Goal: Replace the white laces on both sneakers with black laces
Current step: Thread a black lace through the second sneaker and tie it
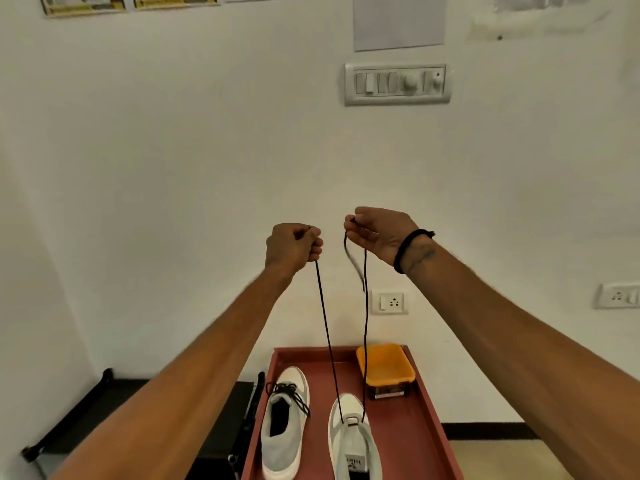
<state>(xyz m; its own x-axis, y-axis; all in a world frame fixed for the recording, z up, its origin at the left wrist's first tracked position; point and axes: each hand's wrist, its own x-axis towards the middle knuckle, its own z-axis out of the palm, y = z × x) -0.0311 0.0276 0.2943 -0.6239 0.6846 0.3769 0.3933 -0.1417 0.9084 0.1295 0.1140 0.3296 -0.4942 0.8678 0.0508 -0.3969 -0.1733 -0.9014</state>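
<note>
Two white-and-grey sneakers stand on a reddish tray-like table top (429,427). The left sneaker (284,424) carries a black lace through its eyelets. The right sneaker (354,441) has a black lace (365,341) threaded only through its lowest eyelets. Both ends of that lace run straight up, pulled taut. My left hand (294,245) grips one end in a fist. My right hand (379,233) pinches the other end, whose tip dangles loose below the fingers. Both hands are raised high above the shoes, close together.
An orange plastic box (386,367) sits at the far right of the table top. A black stand (221,427) is to the left of the table. The white wall behind holds a switch panel (397,84) and a socket (389,302).
</note>
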